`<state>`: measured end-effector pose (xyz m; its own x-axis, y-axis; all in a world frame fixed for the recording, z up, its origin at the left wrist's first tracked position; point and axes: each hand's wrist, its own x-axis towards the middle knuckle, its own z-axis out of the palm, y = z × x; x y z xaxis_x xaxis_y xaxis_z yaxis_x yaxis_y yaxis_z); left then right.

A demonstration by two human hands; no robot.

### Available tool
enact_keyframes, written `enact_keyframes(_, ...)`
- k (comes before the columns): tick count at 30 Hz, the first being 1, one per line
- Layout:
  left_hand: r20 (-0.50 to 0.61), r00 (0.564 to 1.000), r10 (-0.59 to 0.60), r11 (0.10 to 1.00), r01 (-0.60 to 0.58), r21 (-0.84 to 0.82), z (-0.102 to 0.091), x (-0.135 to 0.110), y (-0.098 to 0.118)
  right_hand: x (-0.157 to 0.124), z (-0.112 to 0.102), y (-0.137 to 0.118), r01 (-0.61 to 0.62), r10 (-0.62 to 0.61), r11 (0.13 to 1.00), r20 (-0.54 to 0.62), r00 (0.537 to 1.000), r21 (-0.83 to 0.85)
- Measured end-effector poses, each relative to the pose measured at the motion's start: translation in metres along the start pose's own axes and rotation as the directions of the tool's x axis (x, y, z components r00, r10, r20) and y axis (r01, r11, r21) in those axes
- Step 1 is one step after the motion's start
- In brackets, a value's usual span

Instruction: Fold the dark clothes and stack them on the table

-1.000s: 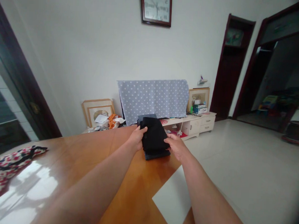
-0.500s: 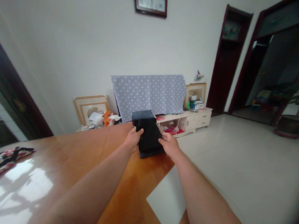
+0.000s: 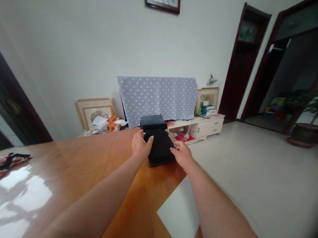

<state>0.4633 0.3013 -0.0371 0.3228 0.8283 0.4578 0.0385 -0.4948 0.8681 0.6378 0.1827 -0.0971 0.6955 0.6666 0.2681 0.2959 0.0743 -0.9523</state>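
Living room on the broadcast tonight, folks: pale tiled floor (image 3: pixel 251 179) running off to the right, a wall clock (image 3: pixel 162 0) up high, and a polka-dot cloth (image 3: pixel 156 98) hanging behind a cream TV cabinet (image 3: pixel 207 126). Centre stage on the glossy wooden desk (image 3: pixel 67 160), a stack of folded dark clothing (image 3: pixel 159 147) sat right by the far edge, with a blue-grey folded layer (image 3: pixel 153 121) on top of the black. Left hand (image 3: pixel 141 146) and right hand (image 3: pixel 182 155) flanked the pile, and both grips were open, fingers spread and laid against its sides, with no pinch that I could make out. That fabric looked soft and fairly light, the sort of pile that could slump or skate on polished varnish, so the safest hold, in my judgement, was flat along both sides or under the whole stack, not by the top layer alone. Watch those edges: the far edge was just behind the stack and the right edge close beside the right hand, while polished wood stretched away left toward a patterned cloth (image 3: pixel 6 165)
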Motion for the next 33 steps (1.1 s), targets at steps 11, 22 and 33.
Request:
enact_keyframes(11,0.397,0.898,0.192,0.978,-0.208,-0.002,0.024,0.002,0.003,-0.003,-0.003,-0.005,0.066,-0.065,0.996,0.012,0.998,-0.062)
enact_keyframes(22,0.456,0.87,0.186,0.965,-0.249,0.081,0.025,-0.004,-0.008,-0.002,-0.001,0.005,0.162,-0.145,0.981,0.16,0.976,-0.102)
enact_keyframes(33,0.693,0.712,-0.114,0.507,-0.558,0.657,0.029,0.034,0.006,-0.004,-0.003,-0.001,0.167,-0.111,0.938,0.194,0.975,-0.305)
